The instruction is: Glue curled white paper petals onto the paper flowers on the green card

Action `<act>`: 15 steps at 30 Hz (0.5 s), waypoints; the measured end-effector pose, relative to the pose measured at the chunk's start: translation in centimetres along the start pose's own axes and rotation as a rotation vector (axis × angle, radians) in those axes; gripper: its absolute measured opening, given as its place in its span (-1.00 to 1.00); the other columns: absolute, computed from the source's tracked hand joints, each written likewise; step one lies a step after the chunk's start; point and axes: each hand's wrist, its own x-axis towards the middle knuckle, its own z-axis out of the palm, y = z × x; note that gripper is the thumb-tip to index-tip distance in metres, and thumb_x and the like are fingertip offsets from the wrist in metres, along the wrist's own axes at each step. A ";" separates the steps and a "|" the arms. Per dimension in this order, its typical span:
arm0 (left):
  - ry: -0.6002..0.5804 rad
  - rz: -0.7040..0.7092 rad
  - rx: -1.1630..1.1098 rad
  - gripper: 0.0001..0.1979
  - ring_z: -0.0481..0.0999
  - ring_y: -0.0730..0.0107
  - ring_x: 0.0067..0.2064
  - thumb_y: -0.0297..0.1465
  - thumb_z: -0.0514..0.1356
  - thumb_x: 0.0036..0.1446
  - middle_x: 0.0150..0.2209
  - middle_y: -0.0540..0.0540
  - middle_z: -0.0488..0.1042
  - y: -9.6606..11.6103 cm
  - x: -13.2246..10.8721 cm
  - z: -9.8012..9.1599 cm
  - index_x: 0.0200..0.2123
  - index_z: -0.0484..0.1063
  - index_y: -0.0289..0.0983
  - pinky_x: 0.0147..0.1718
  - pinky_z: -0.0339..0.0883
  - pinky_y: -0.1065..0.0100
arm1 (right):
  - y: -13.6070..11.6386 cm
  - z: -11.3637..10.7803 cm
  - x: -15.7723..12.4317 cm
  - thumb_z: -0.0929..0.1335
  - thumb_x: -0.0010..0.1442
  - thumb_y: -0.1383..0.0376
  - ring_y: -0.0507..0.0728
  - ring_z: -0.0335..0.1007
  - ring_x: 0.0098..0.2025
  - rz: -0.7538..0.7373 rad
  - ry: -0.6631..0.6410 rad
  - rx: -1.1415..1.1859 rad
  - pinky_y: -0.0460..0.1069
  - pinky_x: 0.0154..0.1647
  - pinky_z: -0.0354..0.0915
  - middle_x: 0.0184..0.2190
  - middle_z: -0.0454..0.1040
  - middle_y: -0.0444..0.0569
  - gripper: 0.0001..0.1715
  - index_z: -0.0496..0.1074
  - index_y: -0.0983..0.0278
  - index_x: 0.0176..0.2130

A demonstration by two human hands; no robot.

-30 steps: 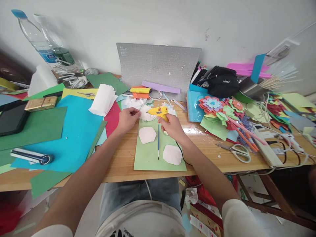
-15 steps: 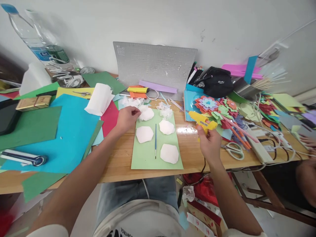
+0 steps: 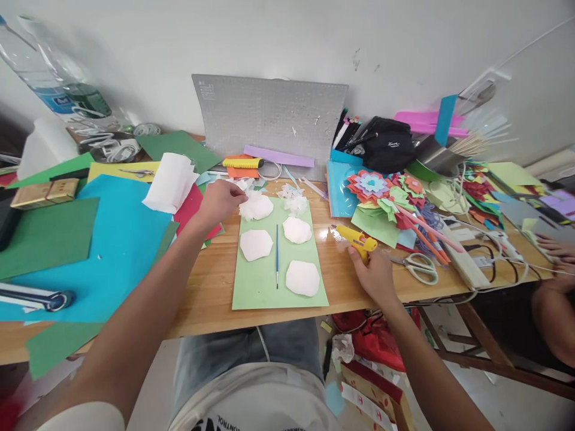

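My right hand (image 3: 372,272) grips a yellow hot glue gun (image 3: 357,238), low over the table with its nozzle pointing left. My left hand (image 3: 221,200) has thumb and fingertips pinched together beside the scraps of white tissue paper; what they hold, if anything, is too small to make out. Just right of those fingertips, a crumpled white tissue piece (image 3: 256,205) covers the upper left of a light green sheet (image 3: 242,293). Lower on this sheet lie three rounded white paper pieces (image 3: 256,245) and a thin blue paintbrush (image 3: 277,257). More torn tissue (image 3: 294,200) sits at its top right corner.
Coloured paper (image 3: 121,239), a white tissue roll (image 3: 169,182) and a stapler (image 3: 36,296) lie left. A grey cutting mat (image 3: 274,120) leans on the wall behind a yellow cutter (image 3: 242,163). Paper flowers (image 3: 372,187), scissors (image 3: 421,268) and a power strip (image 3: 465,260) lie right. Another person's hands (image 3: 557,251) show far right.
My right hand has lowered the glue gun toward the table, nearer the green sheet. My left hand has shifted slightly up and left, away from the tissue piece. The whole view has shifted a little.
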 end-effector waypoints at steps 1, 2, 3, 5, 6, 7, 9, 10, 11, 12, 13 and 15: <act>-0.006 0.001 0.020 -0.87 0.49 0.30 -0.33 -0.33 0.26 0.03 -0.37 -0.08 0.59 0.0 0.2 0.0 -0.39 0.60 -0.23 -0.35 0.25 0.34 | 0.1 -0.2 0.0 0.25 0.26 -0.09 0.26 0.40 -0.28 -0.002 -0.012 0.005 0.11 -0.20 0.28 -0.34 0.51 0.14 -0.44 0.46 0.34 -0.17; -0.008 0.004 0.037 -0.87 0.49 0.30 -0.32 -0.33 0.26 0.03 -0.36 -0.08 0.59 0.0 0.4 0.1 -0.40 0.60 -0.22 -0.36 0.25 0.34 | 0.1 -0.3 -0.1 0.25 0.26 -0.10 0.23 0.39 -0.31 -0.001 -0.021 0.010 0.09 -0.23 0.28 -0.37 0.49 0.11 -0.43 0.46 0.33 -0.19; -0.008 0.012 0.051 -0.87 0.49 0.29 -0.31 -0.33 0.26 0.03 -0.36 -0.08 0.59 0.0 0.5 0.3 -0.40 0.61 -0.22 -0.36 0.26 0.34 | 0.2 -0.5 -0.1 0.26 0.25 -0.12 0.22 0.37 -0.34 0.000 -0.026 0.011 0.08 -0.26 0.27 -0.40 0.48 0.08 -0.43 0.46 0.33 -0.20; -0.009 0.028 0.080 -0.87 0.50 0.28 -0.31 -0.33 0.25 0.03 -0.37 -0.08 0.59 0.0 0.7 0.6 -0.42 0.61 -0.22 -0.36 0.25 0.34 | 0.3 -0.6 -0.4 0.27 0.22 -0.16 0.21 0.35 -0.35 -0.005 -0.012 -0.016 0.07 -0.29 0.25 -0.41 0.45 0.05 -0.41 0.44 0.31 -0.23; -0.009 0.035 0.092 -0.86 0.50 0.27 -0.31 -0.32 0.25 0.03 -0.37 -0.08 0.59 0.0 0.8 0.7 -0.42 0.60 -0.22 -0.37 0.25 0.34 | 0.4 -0.6 -0.5 0.27 0.19 -0.18 0.21 0.34 -0.34 -0.011 -0.001 -0.038 0.07 -0.29 0.24 -0.40 0.44 0.05 -0.40 0.43 0.31 -0.24; -0.010 0.039 0.100 -0.86 0.50 0.27 -0.31 -0.32 0.25 0.02 -0.37 -0.08 0.59 0.1 0.8 0.7 -0.42 0.60 -0.22 -0.37 0.25 0.33 | 0.4 -0.6 -0.6 0.29 0.17 -0.20 0.22 0.34 -0.33 -0.016 0.009 -0.057 0.07 -0.29 0.23 -0.39 0.44 0.05 -0.38 0.42 0.30 -0.24; -0.016 0.036 0.110 -0.86 0.50 0.25 -0.31 -0.31 0.25 0.01 -0.37 -0.09 0.59 0.2 0.8 0.7 -0.43 0.60 -0.21 -0.36 0.26 0.33 | 0.6 -0.7 -0.7 0.29 0.16 -0.20 0.22 0.34 -0.32 -0.019 0.023 -0.064 0.07 -0.29 0.24 -0.37 0.44 0.05 -0.38 0.41 0.30 -0.23; -0.022 0.030 0.111 -0.86 0.50 0.25 -0.31 -0.31 0.26 0.00 -0.37 -0.09 0.59 0.2 0.8 0.6 -0.43 0.60 -0.21 -0.36 0.26 0.32 | 0.7 -0.7 -0.8 0.27 0.19 -0.18 0.22 0.35 -0.31 -0.017 0.033 -0.043 0.07 -0.29 0.24 -0.36 0.45 0.06 -0.39 0.41 0.31 -0.20; -0.029 0.022 0.107 -0.86 0.50 0.25 -0.32 -0.30 0.26 0.00 -0.37 -0.08 0.59 0.3 0.7 0.5 -0.43 0.60 -0.21 -0.36 0.26 0.32 | 0.8 -0.7 -0.9 0.24 0.23 -0.15 0.21 0.36 -0.31 -0.014 0.054 -0.015 0.06 -0.29 0.25 -0.35 0.46 0.06 -0.41 0.40 0.31 -0.17; -0.034 0.014 0.098 -0.86 0.50 0.25 -0.32 -0.30 0.25 0.00 -0.38 -0.08 0.59 0.3 0.6 0.4 -0.43 0.60 -0.21 -0.37 0.26 0.32 | 0.8 -0.8 -0.9 0.21 0.27 -0.11 0.21 0.37 -0.31 -0.012 0.091 0.013 0.07 -0.29 0.26 -0.34 0.47 0.06 -0.44 0.40 0.31 -0.15; -0.036 0.007 0.086 -0.85 0.50 0.25 -0.33 -0.29 0.25 0.01 -0.38 -0.08 0.58 0.3 0.4 0.2 -0.43 0.60 -0.21 -0.39 0.26 0.32 | 0.8 -1.0 -0.9 0.17 0.31 -0.06 0.22 0.38 -0.29 -0.017 0.143 0.033 0.08 -0.28 0.27 -0.33 0.47 0.07 -0.48 0.40 0.31 -0.15; -0.029 -0.003 0.052 -0.84 0.49 0.27 -0.34 -0.29 0.24 0.01 -0.38 -0.08 0.58 0.3 0.0 0.0 -0.42 0.60 -0.22 -0.40 0.26 0.33 | 0.5 -1.4 -1.0 0.14 0.35 0.05 0.23 0.39 -0.25 -0.052 0.300 0.037 0.11 -0.24 0.29 -0.30 0.47 0.10 -0.56 0.39 0.30 -0.16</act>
